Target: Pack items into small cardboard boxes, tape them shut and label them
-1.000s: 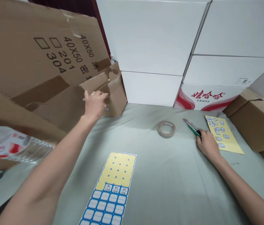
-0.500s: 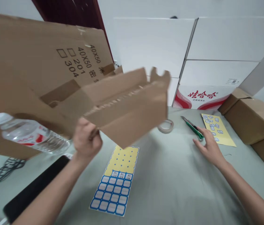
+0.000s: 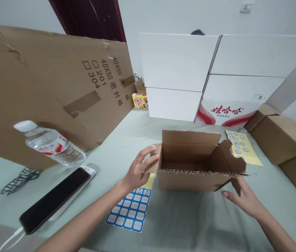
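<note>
A small brown cardboard box (image 3: 184,181) with its top open stands over the table in front of me. My left hand (image 3: 140,169) is closed on its left end flap, fingers over the cardboard. By the box's lower right corner is my right hand (image 3: 244,197), its thumb apart from the fingers; the fingertips are hidden behind the box. The right end flap has a curved cut-out. Under my left wrist lies a sheet of blue-bordered labels (image 3: 128,211), its yellow upper part mostly covered.
A large carton (image 3: 58,80) and a water bottle (image 3: 56,143) stand on the left, near a phone (image 3: 56,197) with a white cable and a coiled cord (image 3: 20,180). White cartons (image 3: 176,63) line the back. A yellow sticker sheet (image 3: 250,152) and brown boxes (image 3: 287,136) are at right.
The cardboard box came down and right from its tilted, raised position, its opening now facing up. My right hand moved from beside the green utility knife to the box; knife and tape roll are now hidden.
</note>
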Available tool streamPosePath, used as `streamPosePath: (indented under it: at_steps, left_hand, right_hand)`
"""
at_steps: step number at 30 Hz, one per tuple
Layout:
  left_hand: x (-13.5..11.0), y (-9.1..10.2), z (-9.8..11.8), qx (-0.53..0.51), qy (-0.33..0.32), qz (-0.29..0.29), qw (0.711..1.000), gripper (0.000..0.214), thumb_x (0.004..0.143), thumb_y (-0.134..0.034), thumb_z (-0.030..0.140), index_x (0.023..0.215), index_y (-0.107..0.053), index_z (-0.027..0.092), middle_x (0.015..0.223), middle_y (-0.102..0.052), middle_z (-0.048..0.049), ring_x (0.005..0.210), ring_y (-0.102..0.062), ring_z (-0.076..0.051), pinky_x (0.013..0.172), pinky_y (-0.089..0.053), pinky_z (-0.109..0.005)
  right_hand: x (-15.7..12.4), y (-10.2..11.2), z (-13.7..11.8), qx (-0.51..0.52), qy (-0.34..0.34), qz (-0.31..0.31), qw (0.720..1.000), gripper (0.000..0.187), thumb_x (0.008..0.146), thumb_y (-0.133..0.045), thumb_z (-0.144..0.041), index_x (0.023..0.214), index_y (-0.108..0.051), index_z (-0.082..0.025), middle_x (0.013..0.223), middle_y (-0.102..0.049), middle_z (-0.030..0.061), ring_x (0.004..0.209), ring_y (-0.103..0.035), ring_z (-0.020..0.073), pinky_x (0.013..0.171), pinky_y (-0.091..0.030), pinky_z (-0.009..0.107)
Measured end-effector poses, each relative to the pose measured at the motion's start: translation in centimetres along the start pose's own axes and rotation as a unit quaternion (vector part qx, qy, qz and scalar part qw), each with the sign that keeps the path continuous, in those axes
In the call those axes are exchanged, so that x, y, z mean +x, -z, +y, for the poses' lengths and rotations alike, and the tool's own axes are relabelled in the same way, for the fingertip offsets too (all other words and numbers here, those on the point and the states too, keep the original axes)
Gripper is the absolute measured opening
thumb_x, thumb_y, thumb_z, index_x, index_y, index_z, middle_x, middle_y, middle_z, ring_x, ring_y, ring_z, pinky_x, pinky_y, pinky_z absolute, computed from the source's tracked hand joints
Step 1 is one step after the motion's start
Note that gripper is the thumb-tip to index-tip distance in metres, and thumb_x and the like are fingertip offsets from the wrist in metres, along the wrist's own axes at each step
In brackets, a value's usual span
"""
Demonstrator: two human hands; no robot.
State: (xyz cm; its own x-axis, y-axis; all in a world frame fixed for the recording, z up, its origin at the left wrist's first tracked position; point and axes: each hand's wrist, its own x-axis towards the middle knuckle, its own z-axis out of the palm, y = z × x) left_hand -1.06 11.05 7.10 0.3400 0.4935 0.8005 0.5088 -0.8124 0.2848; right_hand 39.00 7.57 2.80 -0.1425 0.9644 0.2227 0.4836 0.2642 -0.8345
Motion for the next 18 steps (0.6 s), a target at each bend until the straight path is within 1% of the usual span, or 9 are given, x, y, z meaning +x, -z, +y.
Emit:
streamPosePath:
  at_steps: [2,4,7,9,11,13,15,16,18]
  left_hand:
    - [-0.5,0.4,0.5,0.006,0.045,0.018,0.999,0.049,0.093,-0.041,0.016,0.140,-0.044,0.029,0.137,-0.050,-0.0151,0.132,-0.048,-0.026,0.103,-0.050,-0.051]
    - [-0.7,0.5,1.2,0.008,0.094,0.036,0.995,0.049,0.093,-0.042,0.015,0.140,-0.044,0.030,0.137,-0.049,-0.0145,0.131,-0.048,-0.025,0.103,-0.049,-0.050]
    - [-0.9,0.5,2.2,-0.012,0.159,0.054,0.986,0.039,0.091,-0.046,0.014,0.125,-0.056,0.031,0.137,-0.049,-0.0110,0.130,-0.049,-0.025,0.102,-0.051,-0.048]
    - [-0.8,0.3,2.6,-0.030,0.181,0.057,0.981,0.032,0.089,-0.051,0.015,0.115,-0.061,0.032,0.138,-0.048,-0.0093,0.130,-0.050,-0.026,0.100,-0.052,-0.048]
    - [-0.7,0.1,2.8,-0.043,0.193,0.056,0.979,0.030,0.087,-0.055,0.015,0.112,-0.062,0.032,0.138,-0.048,-0.0089,0.131,-0.049,-0.029,0.099,-0.052,-0.050]
    - [-0.5,0.0,2.8,-0.049,0.207,0.055,0.976,0.031,0.086,-0.056,0.015,0.110,-0.063,0.032,0.139,-0.048,-0.0086,0.132,-0.047,-0.030,0.100,-0.051,-0.053]
    - [-0.3,0.0,2.7,-0.049,0.217,0.053,0.974,0.030,0.085,-0.054,0.015,0.109,-0.063,0.032,0.140,-0.048,-0.0082,0.133,-0.046,-0.030,0.102,-0.049,-0.055]
    - [-0.2,0.0,2.6,-0.047,0.218,0.051,0.973,0.029,0.085,-0.054,0.015,0.108,-0.063,0.032,0.141,-0.047,-0.0080,0.134,-0.046,-0.030,0.103,-0.049,-0.055]
    - [-0.2,0.0,2.5,-0.042,0.218,0.052,0.974,0.027,0.086,-0.055,0.016,0.107,-0.063,0.032,0.142,-0.047,-0.0073,0.134,-0.046,-0.029,0.103,-0.049,-0.054]
  right_hand:
    - [-0.5,-0.2,0.3,-0.007,-0.005,0.013,1.000,0.074,0.078,-0.066,-0.061,0.138,-0.050,-0.021,0.123,-0.064,0.0175,0.118,-0.059,0.0350,0.101,-0.049,0.050]
    - [-1.2,-0.3,0.6,-0.006,-0.007,0.019,1.000,0.071,0.078,-0.066,-0.060,0.137,-0.052,-0.021,0.121,-0.065,0.0167,0.116,-0.060,0.0345,0.100,-0.049,0.050]
    - [-2.2,-0.3,0.9,-0.002,-0.012,0.028,1.000,0.064,0.080,-0.065,-0.058,0.131,-0.057,-0.021,0.120,-0.066,0.0162,0.114,-0.062,0.0350,0.096,-0.053,0.049]
    - [-2.8,-0.1,0.7,0.007,-0.001,0.029,1.000,0.060,0.081,-0.064,-0.058,0.130,-0.060,-0.023,0.121,-0.066,0.0152,0.116,-0.061,0.0353,0.095,-0.053,0.048]
    - [-3.1,0.4,-0.2,0.034,0.023,0.019,0.999,0.061,0.083,-0.057,-0.063,0.132,-0.059,-0.025,0.123,-0.065,0.0135,0.120,-0.059,0.0358,0.100,-0.050,0.048]
    - [-2.8,1.2,-1.5,0.074,0.042,0.006,0.996,0.064,0.087,-0.045,-0.069,0.134,-0.058,-0.028,0.128,-0.063,0.0120,0.123,-0.056,0.0362,0.103,-0.047,0.049]
    - [-2.0,2.2,-3.0,0.097,0.036,-0.004,0.995,0.066,0.089,-0.032,-0.072,0.132,-0.059,-0.030,0.127,-0.064,0.0109,0.121,-0.057,0.0356,0.103,-0.047,0.048]
    - [-1.4,2.7,-3.7,0.096,0.027,-0.005,0.995,0.067,0.090,-0.027,-0.072,0.127,-0.062,-0.029,0.122,-0.066,0.0107,0.115,-0.061,0.0347,0.099,-0.050,0.047]
    - [0.0,3.8,-5.0,0.038,0.009,0.019,0.999,0.068,0.092,-0.021,-0.071,0.109,-0.070,-0.027,0.100,-0.071,0.0102,0.093,-0.068,0.0309,0.085,-0.057,0.042]
